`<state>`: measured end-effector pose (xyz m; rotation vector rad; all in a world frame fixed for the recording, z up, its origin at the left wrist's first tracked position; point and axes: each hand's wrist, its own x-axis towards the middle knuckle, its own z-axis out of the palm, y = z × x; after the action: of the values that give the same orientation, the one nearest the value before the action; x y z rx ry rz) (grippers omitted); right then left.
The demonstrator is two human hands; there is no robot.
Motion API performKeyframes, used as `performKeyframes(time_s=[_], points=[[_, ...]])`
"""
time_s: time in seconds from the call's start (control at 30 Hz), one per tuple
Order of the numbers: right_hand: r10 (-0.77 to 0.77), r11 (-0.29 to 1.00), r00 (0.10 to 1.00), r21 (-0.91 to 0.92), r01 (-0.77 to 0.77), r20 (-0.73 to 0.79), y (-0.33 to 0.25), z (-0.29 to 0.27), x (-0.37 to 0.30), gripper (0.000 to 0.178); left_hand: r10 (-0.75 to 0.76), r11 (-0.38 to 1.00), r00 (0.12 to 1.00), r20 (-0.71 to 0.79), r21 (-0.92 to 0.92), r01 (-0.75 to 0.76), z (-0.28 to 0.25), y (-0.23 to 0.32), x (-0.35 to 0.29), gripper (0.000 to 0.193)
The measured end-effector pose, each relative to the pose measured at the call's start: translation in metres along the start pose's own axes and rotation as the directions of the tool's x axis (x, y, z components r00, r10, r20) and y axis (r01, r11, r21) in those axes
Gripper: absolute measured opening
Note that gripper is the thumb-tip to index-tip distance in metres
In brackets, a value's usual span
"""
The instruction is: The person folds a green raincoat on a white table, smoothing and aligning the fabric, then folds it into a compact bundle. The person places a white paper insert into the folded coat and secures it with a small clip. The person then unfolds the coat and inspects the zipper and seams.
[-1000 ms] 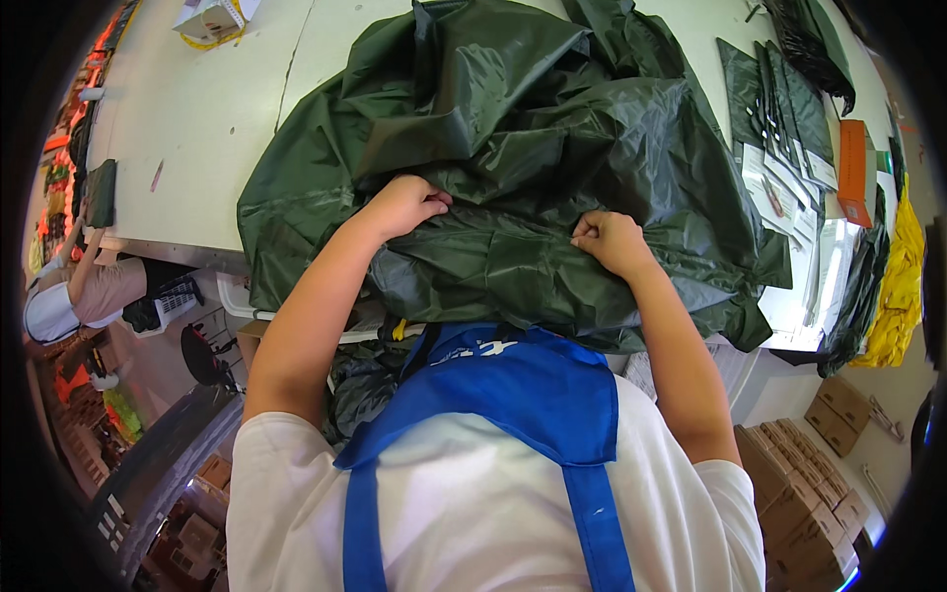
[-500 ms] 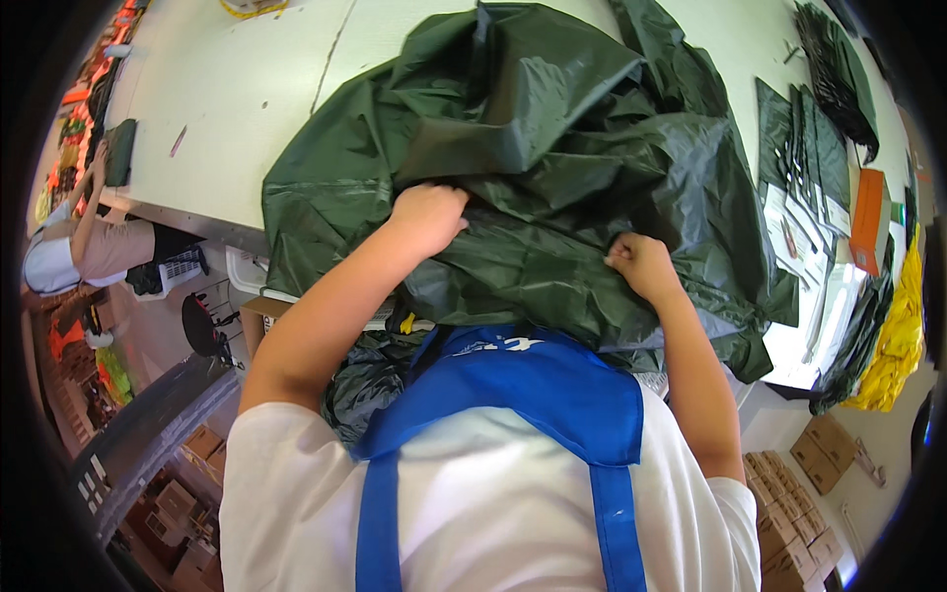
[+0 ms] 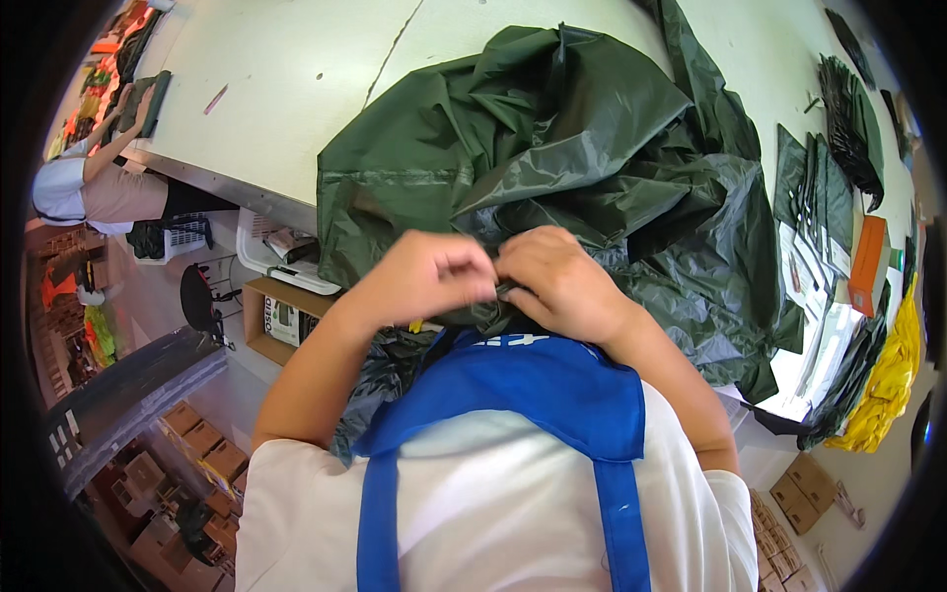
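Observation:
A large, crumpled piece of dark green waterproof fabric (image 3: 582,128) covers the near part of the table and hangs over its edge toward me. My right hand (image 3: 557,281) is closed on its near side, close to my blue apron, with the thumb beneath the bent fingers. Beside it, my left hand (image 3: 434,276) has its fingers curled, the tips almost meeting those of my right hand. Whatever lies between the left fingertips is hidden and slightly blurred. A welded seam crosses the fabric's left part.
The pale table (image 3: 276,99) bears a pink pen (image 3: 215,100). To the right are an orange box (image 3: 868,264), folded green pieces (image 3: 817,178) and yellow material (image 3: 883,370). An open cardboard box (image 3: 271,335) and white basket (image 3: 258,242) sit left. A co-worker (image 3: 109,187) stands far left.
Both hands have come together near my apron, the right moving left and the left moving down. The fabric's near edge is drawn in, uncovering the cardboard box at left.

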<state>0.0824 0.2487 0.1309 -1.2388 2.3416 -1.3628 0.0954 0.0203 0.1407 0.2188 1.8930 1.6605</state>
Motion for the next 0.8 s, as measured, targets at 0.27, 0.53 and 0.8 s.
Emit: performKeyframes(time_s=[0.27, 0.53, 0.8], points=[[-0.007, 0.999, 0.991, -0.045, 0.013, 0.131, -0.015, 0.012, -0.002, 0.021, -0.402, 0.651, 0.914, 0.044, -0.688, 0.320, 0.004, -0.032, 0.057, 0.029], [0.099, 0.992, 0.979, -0.097, -0.083, 0.176, -0.021, 0.016, -0.013, 0.013, -0.057, 0.958, 0.962, -0.268, -0.287, -0.024, -0.013, -0.012, 0.062, 0.008], [0.136, 0.991, 0.978, 0.026, -0.133, -0.157, -0.027, 0.004, -0.015, 0.014, -0.018, 0.279, 0.998, -0.054, -0.959, -0.047, -0.010, -0.014, 0.038, 0.034]])
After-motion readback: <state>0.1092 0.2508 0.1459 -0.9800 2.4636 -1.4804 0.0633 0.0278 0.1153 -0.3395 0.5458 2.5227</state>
